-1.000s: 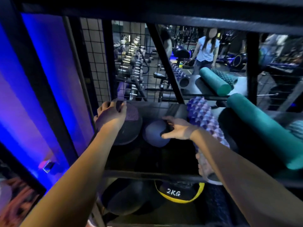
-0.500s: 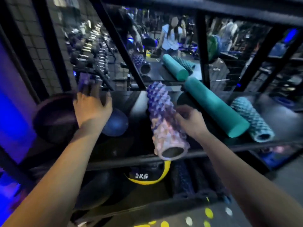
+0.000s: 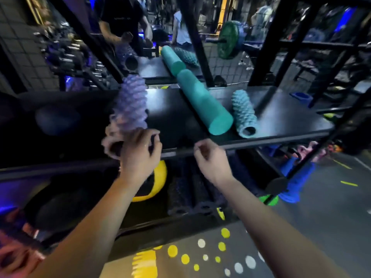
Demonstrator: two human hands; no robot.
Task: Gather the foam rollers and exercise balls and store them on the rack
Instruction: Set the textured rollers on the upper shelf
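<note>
Left hand (image 3: 140, 155) grips the near end of the purple roller (image 3: 128, 109) lying on the rack shelf (image 3: 281, 117); right hand (image 3: 212, 157) hangs loosely curled, empty. Step looks like positioning the roller; next, push it fully onto the shelf beside the teal roller (image 3: 202, 103).

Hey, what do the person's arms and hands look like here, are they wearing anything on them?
Both forearms are bare as far as the frame shows: no sleeves, gloves, watch or wristbands in view. The left hand and right hand are ungloved too. A small glint on one left finger could be a ring, but motion blur makes that uncertain.
</note>
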